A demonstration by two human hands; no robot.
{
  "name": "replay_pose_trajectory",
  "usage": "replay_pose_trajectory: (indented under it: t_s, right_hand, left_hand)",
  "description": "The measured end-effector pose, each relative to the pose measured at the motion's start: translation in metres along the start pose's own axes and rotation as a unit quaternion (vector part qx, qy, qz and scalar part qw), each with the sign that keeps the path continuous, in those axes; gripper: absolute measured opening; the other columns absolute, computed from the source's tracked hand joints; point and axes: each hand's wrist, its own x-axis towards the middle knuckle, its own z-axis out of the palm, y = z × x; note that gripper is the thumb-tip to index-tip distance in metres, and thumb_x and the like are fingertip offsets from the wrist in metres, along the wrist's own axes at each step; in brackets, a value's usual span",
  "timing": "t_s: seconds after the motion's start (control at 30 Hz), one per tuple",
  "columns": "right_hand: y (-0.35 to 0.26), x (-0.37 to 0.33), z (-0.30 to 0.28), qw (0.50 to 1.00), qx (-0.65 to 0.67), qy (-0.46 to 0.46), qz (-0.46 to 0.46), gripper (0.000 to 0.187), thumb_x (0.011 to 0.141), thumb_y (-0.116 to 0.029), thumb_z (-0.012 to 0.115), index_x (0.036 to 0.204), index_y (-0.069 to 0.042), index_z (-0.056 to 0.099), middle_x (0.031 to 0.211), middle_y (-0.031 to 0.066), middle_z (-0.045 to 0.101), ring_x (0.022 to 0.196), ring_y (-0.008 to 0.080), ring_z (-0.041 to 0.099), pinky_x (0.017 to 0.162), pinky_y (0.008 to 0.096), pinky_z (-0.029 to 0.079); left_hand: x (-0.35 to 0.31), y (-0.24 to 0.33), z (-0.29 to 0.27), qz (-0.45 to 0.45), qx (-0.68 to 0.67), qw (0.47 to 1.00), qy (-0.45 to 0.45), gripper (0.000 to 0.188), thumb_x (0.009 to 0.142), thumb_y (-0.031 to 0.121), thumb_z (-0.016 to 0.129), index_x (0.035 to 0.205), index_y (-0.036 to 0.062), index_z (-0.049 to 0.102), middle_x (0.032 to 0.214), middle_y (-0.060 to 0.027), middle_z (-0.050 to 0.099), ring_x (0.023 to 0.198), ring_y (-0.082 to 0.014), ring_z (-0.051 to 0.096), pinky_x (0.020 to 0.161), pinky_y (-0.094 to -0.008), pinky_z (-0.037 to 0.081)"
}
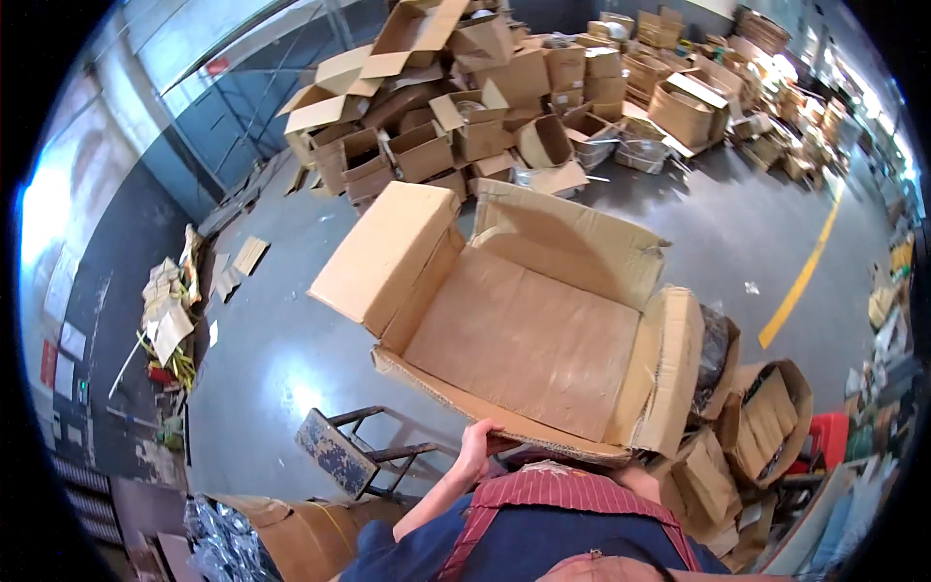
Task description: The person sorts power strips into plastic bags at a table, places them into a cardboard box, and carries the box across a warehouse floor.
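Observation:
A large opened cardboard box (524, 335) is held in front of my body, its inside facing up. Its flaps are spread: one folded block-like at the left, one standing at the far side, one at the right. My left hand (478, 448) is closed on the near edge of the box, the thumb side showing and some fingers underneath. Of my right arm only a bit of forearm (637, 477) shows below the near right corner; the right hand is hidden under the box. Inside the box nothing lies on its brown bottom.
A high heap of cardboard boxes (485, 126) spreads across the back. A worn metal stool (339, 454) stands at near left. Cartons (766, 427) and a red plastic thing (827, 441) are at the right. Scraps (170, 320) line the left wall; a yellow line (800, 281) marks the floor.

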Motion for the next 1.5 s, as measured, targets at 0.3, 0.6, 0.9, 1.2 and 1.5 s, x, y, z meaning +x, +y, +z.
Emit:
replay_pose_trajectory:
  t_s: [0.3, 0.6, 0.9, 1.2, 1.5]
  right_hand:
    - [-0.019, 0.214, -0.01, 0.905, 0.314, -0.196, -0.21, 0.066, 0.077, -0.032, 0.073, 0.135, -0.008, 0.055, 0.134, 0.0182, 0.057, 0.126, 0.033, 0.052, 0.105, 0.0368, 0.041]
    - [-0.081, 0.397, -0.079, 0.97, -0.175, -0.143, -0.085, 0.042, 0.086, -0.039, 0.053, 0.103, -0.004, 0.069, 0.101, 0.0267, 0.067, 0.099, 0.0425, 0.063, 0.085, 0.0481, 0.051]
    - [-0.204, 0.545, -0.147, 0.914, -0.306, -0.254, -0.081, 0.038, 0.084, -0.033, 0.059, 0.109, -0.005, 0.067, 0.108, 0.0248, 0.066, 0.104, 0.0404, 0.062, 0.088, 0.0462, 0.05]
    - [-0.292, 0.655, -0.167, 0.983, -0.085, 0.089, -0.136, 0.034, 0.085, -0.028, 0.057, 0.107, -0.003, 0.066, 0.1, 0.0241, 0.066, 0.096, 0.042, 0.063, 0.084, 0.0472, 0.05]
    - [-0.177, 0.572, 0.022, 0.98, 0.0, -0.086, 0.178, 0.036, 0.078, -0.032, 0.066, 0.099, -0.003, 0.072, 0.097, 0.0235, 0.069, 0.094, 0.0402, 0.066, 0.083, 0.0448, 0.052]
  left_hand:
    - [0.05, 0.046, -0.039, 0.046, -0.152, 0.979, 0.129, 0.031, 0.082, 0.015, 0.053, 0.101, -0.0075, 0.061, 0.098, -0.0211, 0.069, 0.092, -0.0355, 0.068, 0.089, -0.0487, 0.056]
    - [0.148, 0.182, -0.041, 0.129, -0.222, 0.951, 0.171, 0.043, 0.085, 0.022, 0.045, 0.109, -0.0126, 0.056, 0.11, -0.0283, 0.063, 0.106, -0.0413, 0.063, 0.099, -0.0555, 0.05]
    - [0.186, 0.331, -0.077, 0.219, -0.293, 0.91, 0.196, 0.057, 0.084, 0.02, 0.045, 0.127, -0.0178, 0.041, 0.122, -0.0352, 0.055, 0.113, -0.0514, 0.057, 0.102, -0.0577, 0.048]
    - [0.273, 0.6, -0.24, 0.269, -0.255, 0.921, 0.118, 0.055, 0.093, 0.027, 0.037, 0.13, -0.0127, 0.047, 0.128, -0.0313, 0.054, 0.111, -0.0439, 0.061, 0.065, -0.0337, 0.06]
    - [0.489, 0.817, -0.32, 0.458, -0.224, 0.856, 0.089, 0.039, 0.1, 0.02, 0.045, 0.131, -0.0026, 0.051, 0.129, -0.0129, 0.057, 0.105, -0.0254, 0.059, 0.093, -0.036, 0.048]
